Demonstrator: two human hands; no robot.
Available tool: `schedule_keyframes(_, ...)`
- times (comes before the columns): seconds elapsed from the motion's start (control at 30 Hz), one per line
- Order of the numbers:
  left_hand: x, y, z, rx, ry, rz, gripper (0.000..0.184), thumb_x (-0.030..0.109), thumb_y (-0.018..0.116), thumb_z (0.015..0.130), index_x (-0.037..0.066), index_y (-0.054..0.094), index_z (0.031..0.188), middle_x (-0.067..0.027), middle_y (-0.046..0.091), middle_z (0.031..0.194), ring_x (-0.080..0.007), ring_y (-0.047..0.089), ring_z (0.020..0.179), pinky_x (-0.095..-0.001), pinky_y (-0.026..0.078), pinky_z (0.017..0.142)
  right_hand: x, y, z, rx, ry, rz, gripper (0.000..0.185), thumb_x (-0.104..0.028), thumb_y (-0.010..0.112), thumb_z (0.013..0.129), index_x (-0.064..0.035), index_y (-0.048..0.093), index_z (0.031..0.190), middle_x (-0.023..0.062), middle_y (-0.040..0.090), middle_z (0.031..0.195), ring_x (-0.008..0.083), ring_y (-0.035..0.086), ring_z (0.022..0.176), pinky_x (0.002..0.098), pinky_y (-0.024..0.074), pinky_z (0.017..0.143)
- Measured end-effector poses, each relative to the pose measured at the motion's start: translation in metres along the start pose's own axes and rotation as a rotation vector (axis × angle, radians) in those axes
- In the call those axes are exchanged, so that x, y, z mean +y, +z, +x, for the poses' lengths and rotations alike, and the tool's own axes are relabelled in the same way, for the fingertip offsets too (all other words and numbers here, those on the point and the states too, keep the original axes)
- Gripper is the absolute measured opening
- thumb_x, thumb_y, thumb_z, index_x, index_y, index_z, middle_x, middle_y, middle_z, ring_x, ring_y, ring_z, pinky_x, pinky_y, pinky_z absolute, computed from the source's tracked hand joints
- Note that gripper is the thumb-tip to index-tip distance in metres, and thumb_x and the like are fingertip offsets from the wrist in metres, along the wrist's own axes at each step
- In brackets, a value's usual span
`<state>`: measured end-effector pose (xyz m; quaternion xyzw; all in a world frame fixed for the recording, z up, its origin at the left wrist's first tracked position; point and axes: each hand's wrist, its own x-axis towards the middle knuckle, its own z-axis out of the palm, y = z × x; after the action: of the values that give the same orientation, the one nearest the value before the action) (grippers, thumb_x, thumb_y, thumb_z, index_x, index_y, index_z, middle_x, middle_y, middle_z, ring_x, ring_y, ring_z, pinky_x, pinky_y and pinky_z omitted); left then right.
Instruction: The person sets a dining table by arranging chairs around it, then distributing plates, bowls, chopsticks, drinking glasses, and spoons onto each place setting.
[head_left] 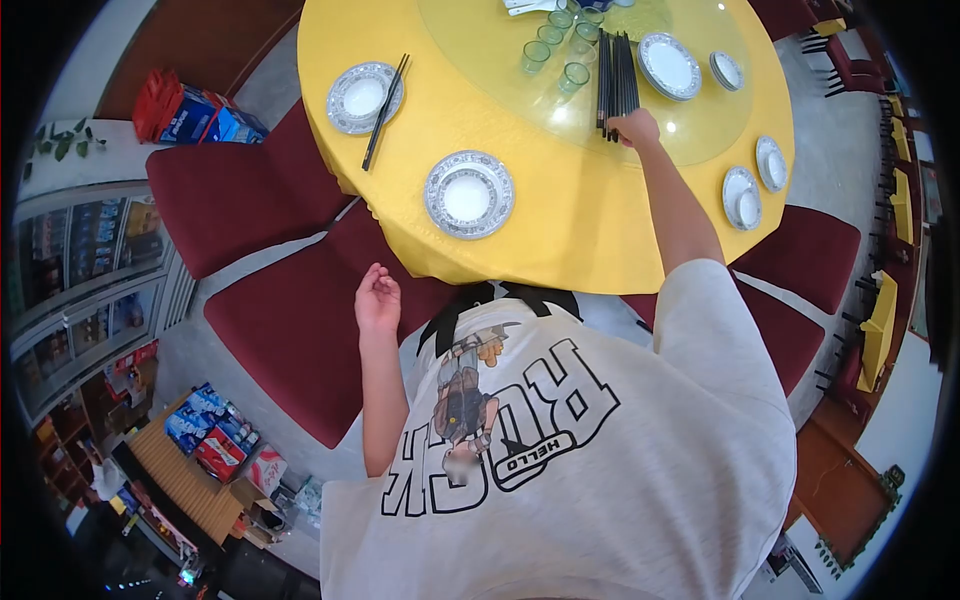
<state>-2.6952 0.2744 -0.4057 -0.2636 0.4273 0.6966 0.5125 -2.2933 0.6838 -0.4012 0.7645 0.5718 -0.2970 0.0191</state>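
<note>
- Head view: our right hand (635, 127) is touching many black chopsticks (622, 75) at one o'clock; whether gripping, we cannot tell.
- Our left hand (378, 300) is hanging empty, nine o'clock.
- Two loose sticks (386, 112) are lying at eleven.

hands (637, 127): 2 | chopsticks (625, 75): 8+ | place settings (469, 197): 4 | dish stacks (669, 66): 2 | glasses (535, 57): 6+

My feed shows glossy round white ceramic plates (668, 66), smooth slim black chopsticks (618, 80), green-tinted glass tumblers (574, 77), and a matt-looking yellow fabric tablecloth (565, 240).
</note>
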Motion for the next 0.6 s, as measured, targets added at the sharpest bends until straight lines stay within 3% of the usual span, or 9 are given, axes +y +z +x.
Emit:
schedule_keyframes(0.13,-0.027,0.025,-0.018,-0.098,0.004,0.383,0.016,0.004,0.053,0.089,0.000,0.057,0.104,-0.0061,0.060,0.085,-0.0110,0.056,0.068,-0.0238,0.050,0.061,0.034,0.031,-0.047,-0.047,-0.089,0.250,0.028,-0.029,0.073,0.067,-0.0019,0.067,0.063,0.0070,0.060,0.054,0.0164,0.057,0.048,0.0292,0.0463,0.050)
schedule_keyframes(0.17,-0.036,0.031,-0.020,-0.139,0.001,0.491,0.017,0.006,0.053,0.089,0.001,0.058,0.104,-0.0056,0.060,0.086,-0.0105,0.056,0.069,-0.0240,0.050,0.061,0.036,0.041,-0.082,-0.084,-0.075,0.400,0.023,-0.024,0.073,0.068,-0.0010,0.070,0.071,0.0070,0.062,0.057,0.0137,0.058,0.050,0.0270,0.0468,0.050)
schedule_keyframes(0.23,-0.055,0.053,-0.028,-0.187,-0.045,0.649,0.018,0.007,0.052,0.090,0.001,0.058,0.105,-0.0052,0.060,0.086,-0.0101,0.056,0.070,-0.0239,0.050,0.062,0.034,0.060,-0.152,-0.250,-0.101,0.596,0.021,-0.016,0.070,0.071,0.0025,0.070,0.082,0.0081,0.066,0.068,0.0121,0.058,0.054,0.0245,0.0494,0.052)
schedule_keyframes(0.3,-0.079,0.065,-0.024,-0.233,-0.098,0.812,0.019,0.009,0.052,0.091,0.001,0.059,0.106,-0.0047,0.060,0.087,-0.0096,0.056,0.071,-0.0237,0.050,0.062,0.026,0.085,-0.213,-0.391,0.017,0.747,0.022,-0.014,0.069,0.073,0.0049,0.069,0.084,0.0079,0.065,0.070,0.0121,0.058,0.056,0.0253,0.0505,0.053)
schedule_keyframes(0.37,-0.104,0.075,-0.016,-0.405,-0.222,0.958,0.021,0.014,0.052,0.093,0.000,0.060,0.106,-0.0039,0.060,0.088,-0.0090,0.056,0.073,-0.0233,0.050,0.063,0.023,0.109,-0.243,-0.467,0.096,0.850,0.016,-0.014,0.069,0.076,0.0002,0.067,0.084,0.0023,0.061,0.068,0.0089,0.057,0.059,0.0224,0.0496,0.055)
schedule_keyframes(0.43,-0.127,0.086,-0.015,-0.430,-0.270,1.005,0.022,0.016,0.051,0.093,0.000,0.060,0.106,-0.0034,0.061,0.087,-0.0090,0.056,0.073,-0.0231,0.050,0.063,0.021,0.128,-0.259,-0.571,0.091,0.876,0.016,-0.014,0.068,0.078,0.0007,0.066,0.083,0.0009,0.059,0.067,0.0078,0.056,0.059,0.0215,0.0489,0.054)
schedule_keyframes(0.6,-0.156,0.080,0.001,-0.427,-0.293,1.150,0.025,0.023,0.051,0.094,0.003,0.062,0.104,-0.0016,0.062,0.085,-0.0081,0.056,0.071,-0.0221,0.049,0.062,0.017,0.166,-0.259,-0.550,0.056,0.856,0.016,-0.012,0.067,0.077,0.0030,0.066,0.076,0.0039,0.060,0.065,0.0102,0.057,0.056,0.0237,0.0509,0.054)
